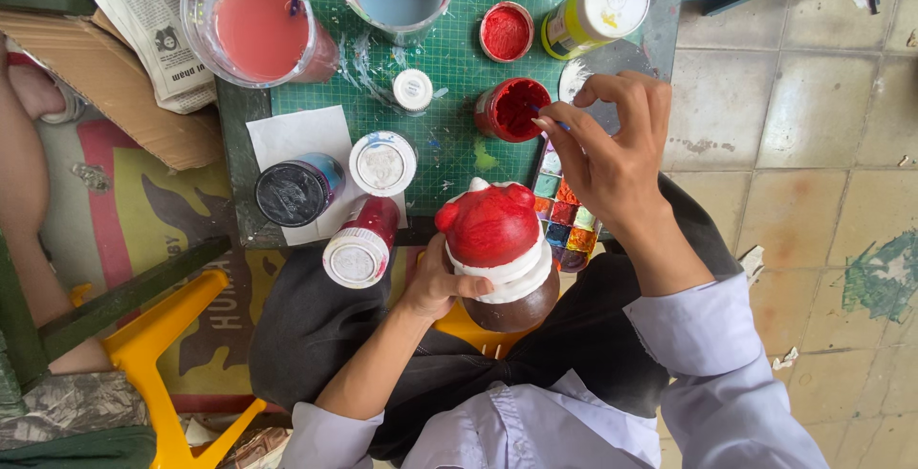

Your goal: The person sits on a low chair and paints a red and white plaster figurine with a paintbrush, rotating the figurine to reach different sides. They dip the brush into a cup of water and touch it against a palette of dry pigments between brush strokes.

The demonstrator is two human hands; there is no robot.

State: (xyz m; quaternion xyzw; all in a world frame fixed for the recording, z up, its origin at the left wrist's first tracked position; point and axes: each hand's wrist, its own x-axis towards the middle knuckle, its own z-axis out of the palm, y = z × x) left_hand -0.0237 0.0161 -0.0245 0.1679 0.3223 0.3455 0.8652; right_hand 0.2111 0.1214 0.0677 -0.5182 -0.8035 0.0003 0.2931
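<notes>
1. At the 6 o'clock edge of the green cutting mat (459, 58), the left hand (442, 283) is clenched around a plaster figurine (497, 249), gripping it from the 8 o'clock side at the white band.
2. Figurine condition: red painted top, white middle band, brown base. It sits tilted over the person's lap, at 3 o'clock of the left palm, with the thumb lying across its lower front.
3. The right hand (612, 158) pinches a thin paintbrush (553, 123) between thumb and fingers. The hand sits at 1 o'clock from the figurine, apart from it.
4. The brush tip points to 9 o'clock, into the open red paint jar (512, 109), which stands just beyond the figurine at 12 o'clock.
5. A red jar lid (506, 31) lies further out at 12 o'clock from the jar.
6. A multicolour paint palette (566, 220) lies below the right hand, just beside the figurine at 3 o'clock.
7. A red paint bottle with white cap (361, 244) lies on its side at 9 o'clock of the figurine.
8. A cup of pink rinse water (256, 21) stands at the mat's 10 o'clock corner.
</notes>
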